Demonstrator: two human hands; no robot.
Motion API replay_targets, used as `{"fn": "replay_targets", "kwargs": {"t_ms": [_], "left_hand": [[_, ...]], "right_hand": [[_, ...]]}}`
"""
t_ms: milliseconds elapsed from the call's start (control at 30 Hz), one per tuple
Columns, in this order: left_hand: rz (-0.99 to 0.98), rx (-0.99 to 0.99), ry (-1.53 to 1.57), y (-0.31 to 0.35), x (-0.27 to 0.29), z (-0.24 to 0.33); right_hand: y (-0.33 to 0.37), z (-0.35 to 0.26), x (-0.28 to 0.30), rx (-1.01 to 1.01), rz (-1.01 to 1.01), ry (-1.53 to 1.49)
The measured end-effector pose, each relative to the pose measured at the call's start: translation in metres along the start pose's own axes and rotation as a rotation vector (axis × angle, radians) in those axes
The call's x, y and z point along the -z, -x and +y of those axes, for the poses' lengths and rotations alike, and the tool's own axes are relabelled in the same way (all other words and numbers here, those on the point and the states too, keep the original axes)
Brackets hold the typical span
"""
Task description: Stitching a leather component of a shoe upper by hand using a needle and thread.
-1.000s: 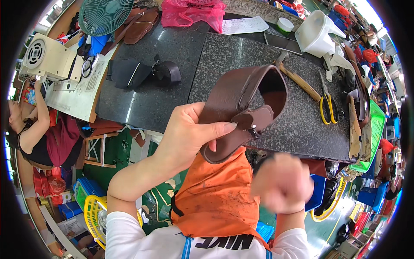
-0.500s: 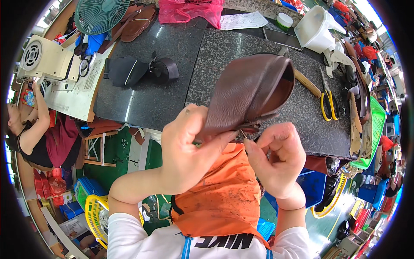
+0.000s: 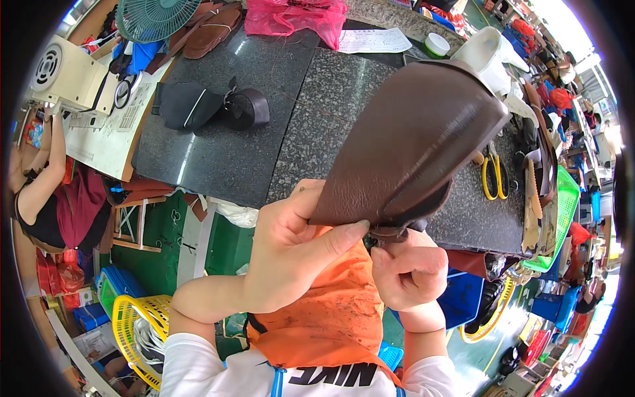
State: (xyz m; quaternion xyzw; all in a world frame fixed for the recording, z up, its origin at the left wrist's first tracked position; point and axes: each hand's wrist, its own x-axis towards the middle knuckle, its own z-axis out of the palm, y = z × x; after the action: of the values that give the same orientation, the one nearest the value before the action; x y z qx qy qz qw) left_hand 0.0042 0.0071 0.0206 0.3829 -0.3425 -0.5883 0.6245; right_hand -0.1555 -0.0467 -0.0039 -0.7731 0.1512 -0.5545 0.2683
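Note:
A brown leather shoe upper (image 3: 403, 145) is held up over the bench, its closed side facing me and its opening turned toward the lower right. My left hand (image 3: 291, 251) grips its lower left corner, thumb on the near face and fingers behind. Just under the upper's bottom edge, my right hand (image 3: 411, 268) is closed, its fingers curled and partly tucked behind the leather. Whatever those fingers pinch is hidden. Behind the upper, yellow-handled scissors (image 3: 495, 177) lie on the dark stone benchtop (image 3: 331, 99).
Black leather pieces (image 3: 211, 108) lie on the bench's left half. A pink plastic bag (image 3: 294, 16), a paper sheet (image 3: 374, 41) and a white tub (image 3: 486, 59) stand along the back. At far left, a person (image 3: 53, 192) works by a sewing machine (image 3: 69, 73). A green basket (image 3: 562, 212) borders the right.
The shoe upper has tilted right and come closer, its opening turning away from view. My right hand has rotated and moved under its edge; the thin item between its fingertips no longer shows.

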Motion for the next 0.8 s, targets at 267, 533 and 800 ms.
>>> {"fn": "replay_targets", "kwargs": {"t_ms": [267, 533, 800], "left_hand": [[0.108, -0.087, -0.076, 0.005, -0.011, -0.006], [-0.044, -0.761, -0.960, -0.002, 0.004, 0.002], [-0.019, -1.248, -1.505, -0.018, 0.026, -0.023]], "right_hand": [[0.004, -0.009, 0.001, -0.006, -0.059, 0.120], [0.000, -0.025, 0.001, -0.258, -0.052, 0.007], [-0.026, -0.032, -0.001, 0.208, 0.668, 0.420]]}}
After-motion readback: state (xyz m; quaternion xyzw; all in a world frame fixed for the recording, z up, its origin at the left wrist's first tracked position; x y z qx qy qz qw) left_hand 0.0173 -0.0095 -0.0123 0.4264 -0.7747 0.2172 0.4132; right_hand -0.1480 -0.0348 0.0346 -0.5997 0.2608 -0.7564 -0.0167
